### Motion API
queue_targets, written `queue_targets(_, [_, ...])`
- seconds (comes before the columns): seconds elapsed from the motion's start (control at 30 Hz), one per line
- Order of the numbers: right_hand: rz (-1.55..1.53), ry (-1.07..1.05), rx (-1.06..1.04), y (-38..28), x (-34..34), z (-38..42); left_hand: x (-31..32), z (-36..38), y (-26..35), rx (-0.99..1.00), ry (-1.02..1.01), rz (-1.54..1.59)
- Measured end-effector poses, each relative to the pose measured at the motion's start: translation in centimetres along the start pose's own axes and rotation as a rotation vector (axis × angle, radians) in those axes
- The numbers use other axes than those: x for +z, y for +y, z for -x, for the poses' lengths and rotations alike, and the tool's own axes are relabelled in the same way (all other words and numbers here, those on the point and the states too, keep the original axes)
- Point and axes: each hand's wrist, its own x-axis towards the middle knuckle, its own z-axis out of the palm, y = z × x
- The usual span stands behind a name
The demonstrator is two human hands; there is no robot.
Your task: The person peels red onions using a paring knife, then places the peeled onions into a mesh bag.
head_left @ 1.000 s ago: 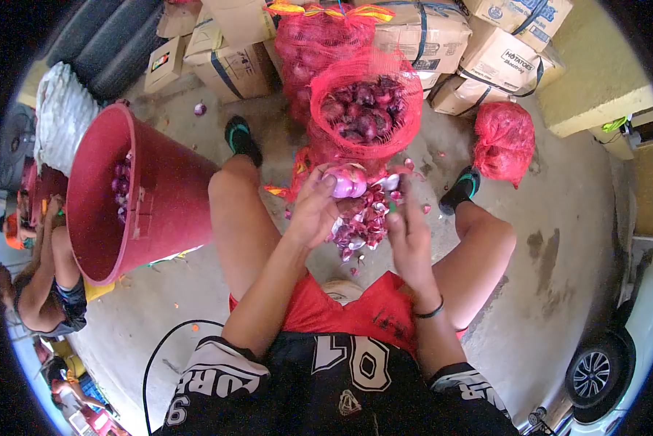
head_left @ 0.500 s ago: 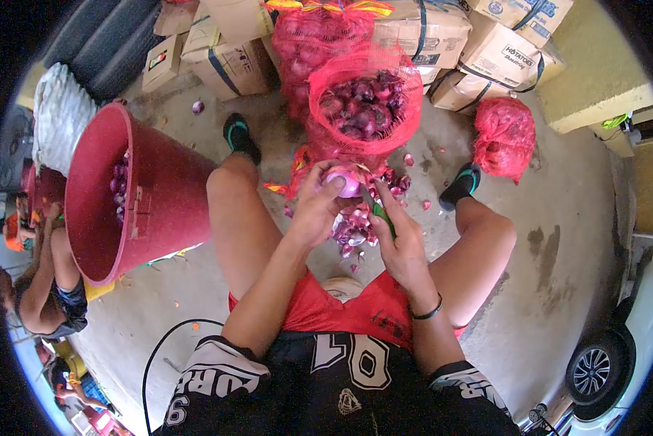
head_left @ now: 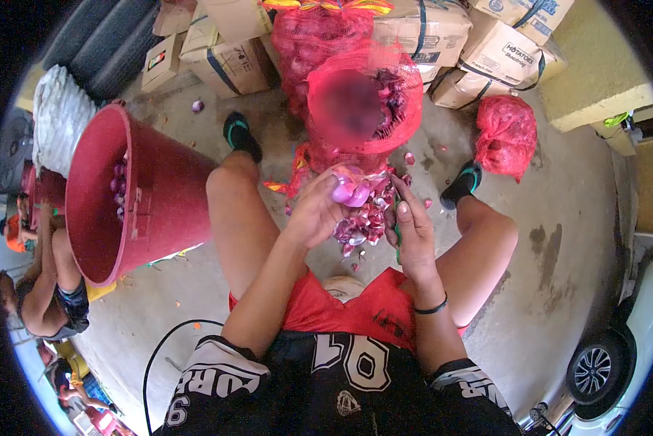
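My left hand is closed around a purple-red onion, its pale peeled surface facing up. To the right, slightly apart from the onion, my right hand grips a small green-handled knife; its blade is hard to make out. Onion skins lie in a pile on the floor below my hands. Just beyond them stands an open red mesh sack of unpeeled red onions, part of its contents blurred.
A large red tub holding onions stands at my left. A tied red mesh bag sits beside my right foot. Cardboard boxes are stacked behind the sacks. Another person sits beyond the tub, and a car wheel is at lower right.
My right hand has moved away from the onion, rightward and toward me, with the knife. The onion has turned in my left hand, which has shifted slightly.
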Motion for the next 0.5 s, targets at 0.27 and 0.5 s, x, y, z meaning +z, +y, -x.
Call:
queue_targets(0.27, [-0.043, 0.177, -0.126, 1.0, -1.7, -1.1, -2.3, -0.5, 0.0, -0.119, -0.164, 0.138])
queue_targets(0.5, [0.322, -0.034, -0.235, 0.4, -0.9, 0.4, -1.0, -0.2, -0.3, 0.148, -0.039, -0.129])
